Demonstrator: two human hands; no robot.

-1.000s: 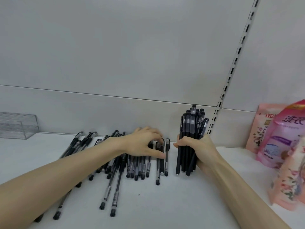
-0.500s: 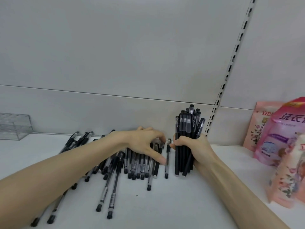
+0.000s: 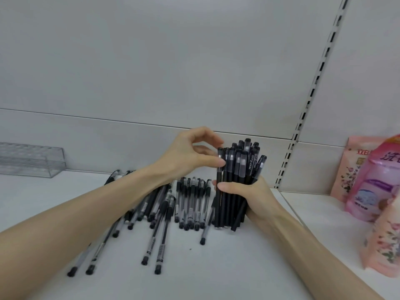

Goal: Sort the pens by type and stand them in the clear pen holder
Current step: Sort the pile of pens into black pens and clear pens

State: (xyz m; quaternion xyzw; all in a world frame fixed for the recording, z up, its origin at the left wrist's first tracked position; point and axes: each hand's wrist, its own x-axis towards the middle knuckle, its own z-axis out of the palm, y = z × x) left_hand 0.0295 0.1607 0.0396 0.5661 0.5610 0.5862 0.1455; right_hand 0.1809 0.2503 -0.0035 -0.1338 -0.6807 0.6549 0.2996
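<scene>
I am looking down at a white shelf [image 3: 216,267] from the head camera. In the centre of the frame my right hand [image 3: 249,195] is clenched around an upright bundle of matte black capped pens [image 3: 236,180], their lower ends resting on the shelf and their caps fanned out a little at the top. My left hand [image 3: 190,154] reaches in from the lower left and pinches one more black capped pen [image 3: 220,169] between thumb and fingertips, holding it upright against the left edge of the bundle. Left of the bundle, in the middle of the frame, lies a loose scatter of clear-barrelled pens with black caps [image 3: 190,204], some in a rough row, others splayed toward the lower left. The clear plastic pen holder [image 3: 32,159] sits at the far left edge of the frame, well apart from both hands, and I see no pens in it. At the right edge stand pink floral refill pouches [image 3: 368,180]. To do this step well, I judge I should loosen the right hand's grip only slightly, slide the pinched pen down until its lower end meets the shelf level with the others, then close the fist again so nothing slips out. Compared with half a second ago, my left hand has lifted off the pens lying flat, where it was pressing among them, and now carries a single pen up beside the bundle; the right hand's hold on the bundle looks unchanged.
</scene>
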